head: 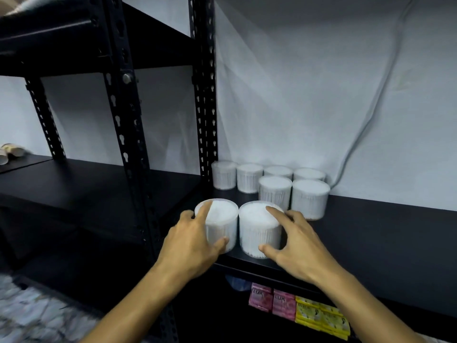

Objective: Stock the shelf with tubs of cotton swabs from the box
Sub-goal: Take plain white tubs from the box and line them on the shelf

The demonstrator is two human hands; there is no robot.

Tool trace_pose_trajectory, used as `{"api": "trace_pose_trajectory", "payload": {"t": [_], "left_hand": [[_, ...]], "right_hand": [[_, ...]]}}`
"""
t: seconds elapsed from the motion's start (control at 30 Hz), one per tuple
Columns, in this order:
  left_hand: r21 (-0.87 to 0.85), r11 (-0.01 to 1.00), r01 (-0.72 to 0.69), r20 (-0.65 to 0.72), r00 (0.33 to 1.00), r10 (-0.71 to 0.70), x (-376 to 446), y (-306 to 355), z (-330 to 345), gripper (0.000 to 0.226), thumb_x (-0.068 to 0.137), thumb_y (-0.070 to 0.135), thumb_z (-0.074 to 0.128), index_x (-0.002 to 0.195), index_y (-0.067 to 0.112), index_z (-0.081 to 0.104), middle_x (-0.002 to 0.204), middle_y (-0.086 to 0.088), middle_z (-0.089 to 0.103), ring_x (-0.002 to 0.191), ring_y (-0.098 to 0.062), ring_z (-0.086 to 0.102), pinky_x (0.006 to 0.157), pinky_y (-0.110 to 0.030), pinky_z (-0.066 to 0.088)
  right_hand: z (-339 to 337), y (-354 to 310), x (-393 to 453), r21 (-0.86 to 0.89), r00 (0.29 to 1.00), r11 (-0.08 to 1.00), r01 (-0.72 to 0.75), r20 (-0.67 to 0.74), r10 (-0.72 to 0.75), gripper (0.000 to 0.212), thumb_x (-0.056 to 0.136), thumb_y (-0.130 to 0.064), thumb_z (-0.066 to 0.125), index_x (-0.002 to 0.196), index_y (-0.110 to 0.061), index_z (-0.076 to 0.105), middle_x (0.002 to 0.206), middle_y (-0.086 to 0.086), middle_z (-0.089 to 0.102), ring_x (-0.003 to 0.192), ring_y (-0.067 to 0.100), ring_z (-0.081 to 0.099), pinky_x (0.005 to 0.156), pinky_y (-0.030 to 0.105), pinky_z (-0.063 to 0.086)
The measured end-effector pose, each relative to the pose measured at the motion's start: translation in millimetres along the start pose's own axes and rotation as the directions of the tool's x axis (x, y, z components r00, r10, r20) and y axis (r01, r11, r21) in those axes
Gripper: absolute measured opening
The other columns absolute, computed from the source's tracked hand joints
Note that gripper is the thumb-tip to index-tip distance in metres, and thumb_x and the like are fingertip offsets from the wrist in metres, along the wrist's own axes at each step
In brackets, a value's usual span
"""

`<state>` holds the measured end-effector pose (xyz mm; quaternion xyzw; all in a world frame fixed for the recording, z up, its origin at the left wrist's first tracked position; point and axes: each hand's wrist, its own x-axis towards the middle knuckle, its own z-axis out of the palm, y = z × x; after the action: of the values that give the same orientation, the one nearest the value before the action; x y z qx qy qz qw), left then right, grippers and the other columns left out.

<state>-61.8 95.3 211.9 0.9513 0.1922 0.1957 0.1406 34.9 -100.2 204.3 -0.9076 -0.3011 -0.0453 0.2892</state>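
At the shelf [371, 226] front edge, two upright tubs stand side by side: the left tub [218, 224] is gripped by the left hand [190, 241], the right tub [259, 229] by the right hand [296, 241]. Six stocked tubs [274, 189] are seen directly behind, slightly rightward, nearer the right hand.

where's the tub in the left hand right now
In the head view the left hand grips a tub at the shelf's front edge, beside the right hand's tub.

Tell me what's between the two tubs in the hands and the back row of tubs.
In the head view, two more tubs stand between the held tubs and the back row.
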Motion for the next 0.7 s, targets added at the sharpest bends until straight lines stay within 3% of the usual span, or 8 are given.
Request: {"api": "trace_pose_trajectory", "payload": {"t": [0.13, 0.4, 0.7], "left_hand": [[-0.009, 1.0, 0.011, -0.047, 0.999, -0.012, 2, -4, 18, 0.074, 0.087, 0.052, 0.058, 0.149, 0.035, 0.021, 0.134, -0.005, 0.047, 0.11, -0.029, 0.057, 0.089, -0.035, 0.048], [-0.074, 0.997, 0.036, -0.128, 0.991, -0.046, 42, -26, 32, 0.068, 0.088, 0.043, 0.061, 0.147, 0.028, 0.03, 0.131, -0.01, 0.048, 0.105, -0.028, 0.058, 0.079, -0.029, 0.045], [-0.198, 0.98, 0.025, -0.115, 0.992, -0.049, 108, -48, 50, 0.068, 0.088, 0.034, 0.065, 0.147, 0.024, 0.034, 0.132, -0.016, 0.048, 0.112, -0.031, 0.054, 0.091, -0.038, 0.049]], "right_hand": [[17, -6, 4, 0.054, 0.997, 0.998, -0.011, -0.079, 0.015, 0.072, 0.083, -0.041, 0.066, 0.145, -0.035, 0.03, 0.133, -0.001, 0.035, 0.118, 0.016, 0.043, 0.101, 0.025, 0.038], [39, -26, 43, 0.016, 0.997, 1.0, -0.007, -0.08, 0.008, 0.07, 0.088, -0.039, 0.062, 0.147, -0.029, 0.027, 0.134, 0.006, 0.034, 0.122, 0.024, 0.044, 0.1, 0.027, 0.037], [56, -34, 104, -0.138, 0.997, 0.99, -0.014, -0.082, 0.002, 0.065, 0.091, -0.039, 0.057, 0.146, -0.022, 0.026, 0.133, 0.017, 0.038, 0.119, 0.031, 0.046, 0.095, 0.038, 0.044]]}}
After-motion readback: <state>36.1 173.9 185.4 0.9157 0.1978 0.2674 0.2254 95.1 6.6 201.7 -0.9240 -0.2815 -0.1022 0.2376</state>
